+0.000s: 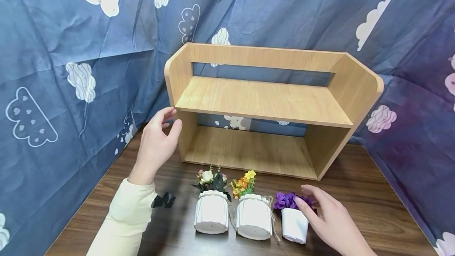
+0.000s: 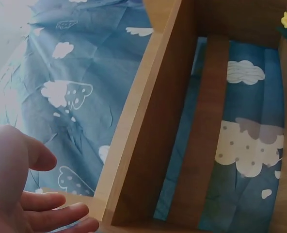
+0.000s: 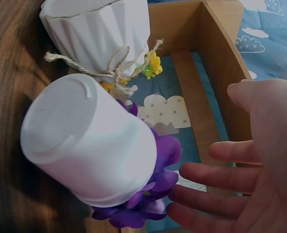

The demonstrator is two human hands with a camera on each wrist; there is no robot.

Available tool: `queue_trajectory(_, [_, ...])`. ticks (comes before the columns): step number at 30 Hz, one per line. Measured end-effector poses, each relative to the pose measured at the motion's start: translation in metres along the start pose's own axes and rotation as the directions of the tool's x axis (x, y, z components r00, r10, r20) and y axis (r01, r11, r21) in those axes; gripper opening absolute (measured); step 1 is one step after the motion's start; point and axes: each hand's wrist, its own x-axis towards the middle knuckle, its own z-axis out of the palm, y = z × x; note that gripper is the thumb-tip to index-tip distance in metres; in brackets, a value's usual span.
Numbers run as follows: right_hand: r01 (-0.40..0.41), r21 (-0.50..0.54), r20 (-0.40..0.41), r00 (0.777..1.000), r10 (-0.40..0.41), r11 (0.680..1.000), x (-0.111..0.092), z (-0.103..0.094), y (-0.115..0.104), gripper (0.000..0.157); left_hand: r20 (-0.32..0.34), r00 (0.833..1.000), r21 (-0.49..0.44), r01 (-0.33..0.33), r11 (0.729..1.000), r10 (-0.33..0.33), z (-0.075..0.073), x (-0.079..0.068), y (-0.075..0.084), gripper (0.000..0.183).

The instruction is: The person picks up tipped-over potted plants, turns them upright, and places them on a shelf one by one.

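Shelf (image 1: pixel 263 98) is standing mid-frame | left hand (image 1: pixel 157 144) is hovering by its left, fingers (image 2: pixel 56 214) curved, empty | right hand (image 1: pixel 330 216) is hovering beside purple-flowered pot (image 1: pixel 294 223), lower right, fingers spread, empty

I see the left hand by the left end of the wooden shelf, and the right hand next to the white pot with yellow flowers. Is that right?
Not quite: the head view shows the right hand next to the white flowerpot with purple flowers, not yellow ones. The left hand is indeed by the left end of the wooden shelf.
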Motion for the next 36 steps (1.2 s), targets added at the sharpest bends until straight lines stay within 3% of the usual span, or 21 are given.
queue_trajectory(8, [-0.028, -0.033, -0.043, 0.999, 0.026, 0.999, -0.007, 0.007, 0.011, 0.043, -0.026, 0.997, 0.001, 0.066, 0.998, -0.066, -0.003, 0.009, -0.006, 0.045])
queue_trajectory(16, [-0.148, -0.008, 0.007, 0.989, 0.148, 0.989, -0.017, 0.009, 0.024, 0.052, -0.053, 0.993, 0.004, 0.106, 0.994, -0.106, -0.001, 0.024, -0.012, 0.051])
queue_trajectory(26, [-0.330, 0.015, 0.136, 0.936, 0.325, 0.944, -0.025, 0.010, 0.037, 0.070, -0.021, 0.992, -0.042, 0.123, 0.992, -0.124, 0.007, 0.040, -0.018, 0.056])
queue_trajectory(30, [-0.371, 0.008, 0.153, 0.918, 0.365, 0.929, -0.030, 0.011, 0.042, 0.075, -0.010, 0.992, -0.068, 0.124, 0.990, -0.125, 0.012, 0.044, -0.022, 0.055])
queue_trajectory(36, [-0.395, 0.016, 0.142, 0.910, 0.389, 0.919, -0.036, 0.018, 0.045, 0.074, -0.020, 0.993, -0.090, 0.114, 0.989, -0.116, 0.016, 0.050, -0.023, 0.053])
